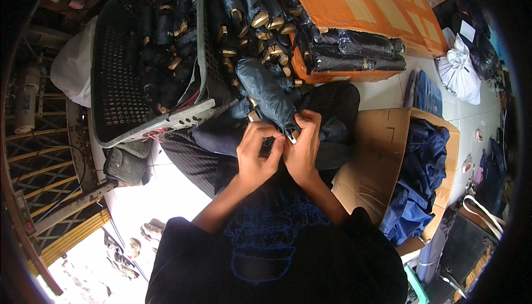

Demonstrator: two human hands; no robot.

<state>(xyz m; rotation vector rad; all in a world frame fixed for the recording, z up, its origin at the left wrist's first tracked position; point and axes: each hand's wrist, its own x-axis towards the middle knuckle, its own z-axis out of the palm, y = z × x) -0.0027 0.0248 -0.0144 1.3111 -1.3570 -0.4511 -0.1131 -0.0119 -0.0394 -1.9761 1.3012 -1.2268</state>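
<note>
A dark grey-blue folded umbrella [266, 93] in a cloth sleeve slants up and away from my hands, its handle end toward me. My right hand [302, 151] is closed around that near end, where a small pale piece of the handle shows. On the left side of the same end, my left hand [257, 154] pinches with thumb and forefinger; what lies between those fingertips is too small to make out. Just beyond is a heap of similar dark umbrellas [260, 18] with light wooden handles.
A dark perforated plastic crate [113, 77] at the left holds more umbrellas. An orange-brown carton [366, 4] with plastic-wrapped dark bundles [354, 54] stands at the back right. Nearer right, an open cardboard box [377, 160] contains dark blue fabric [415, 176]. Sandals [152, 229] lie lower left.
</note>
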